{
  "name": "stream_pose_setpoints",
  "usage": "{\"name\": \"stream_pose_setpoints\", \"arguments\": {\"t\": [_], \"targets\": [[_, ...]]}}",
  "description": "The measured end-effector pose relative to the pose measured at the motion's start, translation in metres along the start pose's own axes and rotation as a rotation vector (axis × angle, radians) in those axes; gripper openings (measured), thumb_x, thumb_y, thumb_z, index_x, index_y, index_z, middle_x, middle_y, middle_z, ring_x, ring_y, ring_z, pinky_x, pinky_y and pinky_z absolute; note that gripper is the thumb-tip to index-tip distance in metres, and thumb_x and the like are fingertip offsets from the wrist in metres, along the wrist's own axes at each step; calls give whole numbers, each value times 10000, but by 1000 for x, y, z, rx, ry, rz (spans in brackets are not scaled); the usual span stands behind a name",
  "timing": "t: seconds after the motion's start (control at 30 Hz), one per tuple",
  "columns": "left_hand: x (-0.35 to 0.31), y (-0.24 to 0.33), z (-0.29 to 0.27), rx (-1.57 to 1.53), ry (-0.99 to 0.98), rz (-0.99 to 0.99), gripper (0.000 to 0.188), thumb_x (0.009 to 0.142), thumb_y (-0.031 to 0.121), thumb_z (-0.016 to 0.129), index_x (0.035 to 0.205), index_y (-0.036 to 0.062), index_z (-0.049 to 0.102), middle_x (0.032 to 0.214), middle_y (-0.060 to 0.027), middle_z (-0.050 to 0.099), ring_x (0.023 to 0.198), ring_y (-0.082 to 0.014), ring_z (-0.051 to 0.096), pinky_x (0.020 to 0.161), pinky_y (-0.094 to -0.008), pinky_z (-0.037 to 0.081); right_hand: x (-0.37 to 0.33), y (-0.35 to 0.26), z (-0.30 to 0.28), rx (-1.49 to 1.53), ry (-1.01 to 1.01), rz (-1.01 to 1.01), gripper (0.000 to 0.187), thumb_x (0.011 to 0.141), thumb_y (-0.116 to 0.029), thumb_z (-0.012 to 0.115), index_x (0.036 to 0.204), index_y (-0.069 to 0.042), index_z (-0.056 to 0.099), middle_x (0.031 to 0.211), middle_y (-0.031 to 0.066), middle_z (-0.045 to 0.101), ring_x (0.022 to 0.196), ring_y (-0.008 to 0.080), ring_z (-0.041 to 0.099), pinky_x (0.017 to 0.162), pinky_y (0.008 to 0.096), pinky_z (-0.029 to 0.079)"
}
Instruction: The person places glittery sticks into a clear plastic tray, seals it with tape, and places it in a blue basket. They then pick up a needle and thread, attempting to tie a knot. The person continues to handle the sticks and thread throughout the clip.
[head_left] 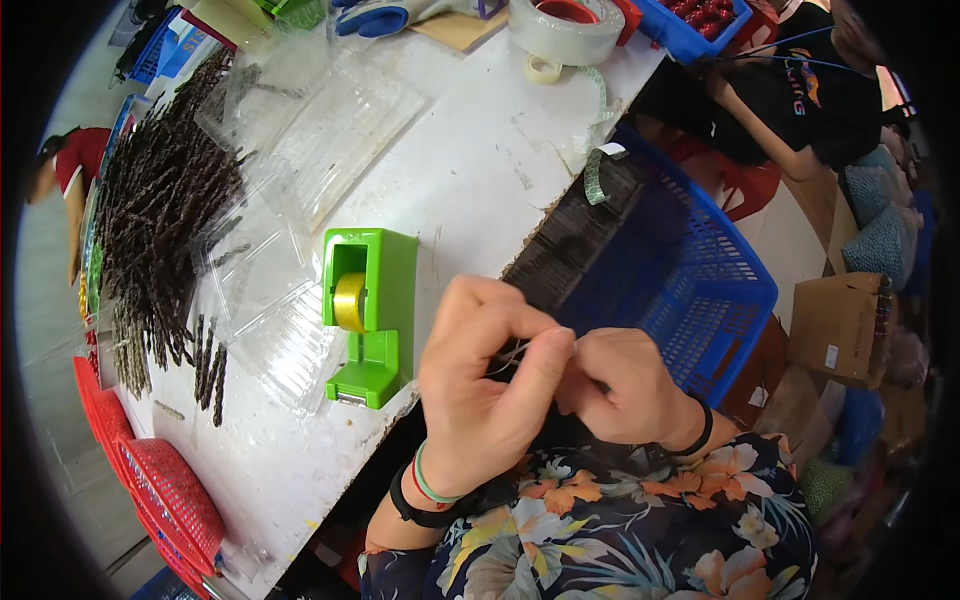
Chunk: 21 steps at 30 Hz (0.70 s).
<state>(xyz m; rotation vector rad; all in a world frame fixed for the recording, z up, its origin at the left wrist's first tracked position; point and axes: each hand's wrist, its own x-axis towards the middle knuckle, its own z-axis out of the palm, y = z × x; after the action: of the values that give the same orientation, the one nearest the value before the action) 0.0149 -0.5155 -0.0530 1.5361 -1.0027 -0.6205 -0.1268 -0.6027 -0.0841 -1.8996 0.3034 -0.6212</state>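
My left hand (490, 385) and my right hand (625, 385) meet in front of my body, just off the table's edge. Pinched between the left thumb and forefinger is a thin pale strand (508, 357), only a short piece of which shows. The right fingers are curled closed against the left fingertips, and what they grip is hidden. Left of my hands, a green tape dispenser (398, 290) with a yellow tape roll (350, 302) stands on the white table (460, 170). A pile of dark braided cords (160, 190) lies farther left.
Clear plastic trays (270, 325) lie beside the cords. Large tape rolls (600, 40) and gloves (375, 18) sit at the table's far end. A blue basket (745, 290) stands off the right edge, red baskets (175, 490) at lower left. Another person (800, 100) works at upper right.
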Motion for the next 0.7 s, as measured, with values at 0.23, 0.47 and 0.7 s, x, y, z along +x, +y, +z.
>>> {"name": "stream_pose_setpoints", "arguments": {"t": [0.23, 0.47, 0.7], "targets": [[13, 14, 3, -81, -66, 281, 108, 880, 79, 674, 815, 8, 625, 829, -71, 547, 776, -167, 564, 818, -351, 500, -11, 20, -4, -423, -129, -5, 158, 794, -56, 651, 931, -107, 590, 604, 92, 554, 549, 310, 599, 481, 414, 444], [7, 26, 11, -634, 6, 70, 161, 977, 103, 571, 872, -14, 604, 776, -101, 651, 570, -100, 559, 583, -228, 469, -25, 53, -91, -891, -125, 283, 56, 872, -155, 579, 850, -104, 590, 612, 176, 600, 645, 386, 645, 567, 491, 504], [-24, -16, 24, 227, -445, 30, 655, 804, 126, 751, 1382, 1, 470, 1443, -214, 406, 1344, -352, 426, 1091, -395, 370, 5, 33, -212, -1350, 272, 300, 144, 881, -182, 575, 797, -82, 636, 696, 180, 641, 702, 371, 659, 617, 481, 511]]}}
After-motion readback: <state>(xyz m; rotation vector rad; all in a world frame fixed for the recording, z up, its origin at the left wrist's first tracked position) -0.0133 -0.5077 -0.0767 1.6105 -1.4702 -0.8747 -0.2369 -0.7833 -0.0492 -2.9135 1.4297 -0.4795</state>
